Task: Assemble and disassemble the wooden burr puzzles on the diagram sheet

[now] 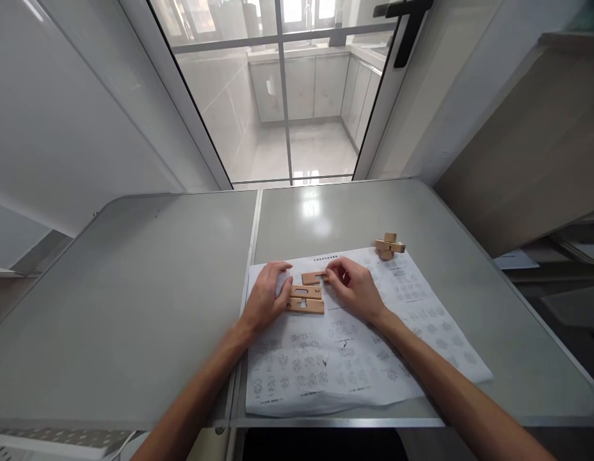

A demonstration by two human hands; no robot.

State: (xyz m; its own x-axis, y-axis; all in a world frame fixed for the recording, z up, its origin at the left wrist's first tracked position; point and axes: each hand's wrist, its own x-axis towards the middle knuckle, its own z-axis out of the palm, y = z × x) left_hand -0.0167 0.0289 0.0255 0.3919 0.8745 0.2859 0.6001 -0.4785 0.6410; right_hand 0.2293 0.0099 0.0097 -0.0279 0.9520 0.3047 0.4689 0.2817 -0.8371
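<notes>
My right hand (357,287) pinches the right end of a notched wooden puzzle piece (310,278), which lies on or just over the printed sheet (321,358). Below that piece, two more slotted wooden pieces lie side by side: the upper piece (313,292) bears a number 2, and the lower piece (311,307) is nearest me. My left hand (269,296) rests at their left ends, its thumb and fingers curved with a gap between them. Its palm side hides part of those ends. Whether it presses on the pieces I cannot tell.
An assembled cross-shaped wooden puzzle (389,246) stands by the sheet's far right corner. The folding table (134,307) has a metal seam (253,230) left of the sheet. Behind it is a glass door (316,96) with a black handle (407,32). Shelves stand at right.
</notes>
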